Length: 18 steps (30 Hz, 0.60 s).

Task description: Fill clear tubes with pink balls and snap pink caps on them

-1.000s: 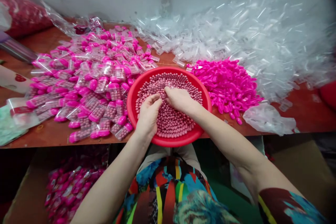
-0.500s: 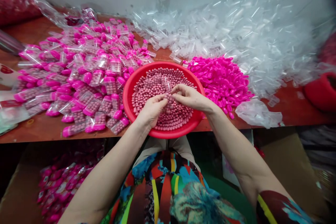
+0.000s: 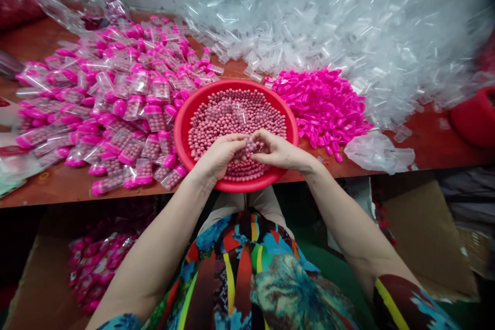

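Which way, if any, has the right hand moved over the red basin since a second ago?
Yes. Against the red basin, the right hand, pinching a clear container, has drawn back from the middle of the beads toward the near rim.

A small clear tube lies just above the pink balls filling the red bowl.

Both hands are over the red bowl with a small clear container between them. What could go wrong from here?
1. The clear container, pinched between the left hand and right hand, shows no cap; a tilt could spill its contents among the pink balls below.
2. The red bowl sits right at the front edge of the table; pressing its near rim might tip it.
3. Filled containers lie at that edge and could be brushed off.
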Each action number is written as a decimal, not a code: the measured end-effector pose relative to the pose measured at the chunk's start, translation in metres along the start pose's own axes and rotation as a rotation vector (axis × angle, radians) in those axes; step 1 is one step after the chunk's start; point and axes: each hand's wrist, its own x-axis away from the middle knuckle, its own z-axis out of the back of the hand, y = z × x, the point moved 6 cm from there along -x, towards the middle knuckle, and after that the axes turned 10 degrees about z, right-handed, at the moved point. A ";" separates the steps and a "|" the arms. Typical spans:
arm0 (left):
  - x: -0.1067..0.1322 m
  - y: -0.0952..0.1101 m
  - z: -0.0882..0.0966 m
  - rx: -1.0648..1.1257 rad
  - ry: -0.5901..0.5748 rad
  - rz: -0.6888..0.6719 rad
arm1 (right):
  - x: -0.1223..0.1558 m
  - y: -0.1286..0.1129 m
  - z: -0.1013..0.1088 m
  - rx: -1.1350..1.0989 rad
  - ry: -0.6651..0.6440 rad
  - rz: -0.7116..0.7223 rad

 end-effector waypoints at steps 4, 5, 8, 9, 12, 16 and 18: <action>-0.002 -0.002 0.003 0.003 0.063 0.012 | -0.003 0.006 0.002 -0.022 0.031 0.003; -0.002 -0.001 0.002 0.007 0.062 0.005 | -0.003 0.008 0.002 -0.043 0.025 -0.004; -0.004 0.001 0.002 0.028 0.042 -0.006 | -0.002 0.012 0.004 -0.100 0.055 -0.001; -0.005 0.002 0.003 0.042 0.042 -0.005 | -0.001 0.011 0.006 -0.107 0.087 0.002; -0.005 0.005 0.007 0.117 0.036 -0.011 | 0.003 0.004 0.010 0.023 0.203 -0.004; 0.005 0.015 0.009 0.286 0.051 -0.108 | 0.016 -0.023 0.005 0.386 0.260 0.155; 0.011 0.014 0.005 0.342 0.061 -0.112 | 0.031 -0.023 0.014 0.442 0.416 0.225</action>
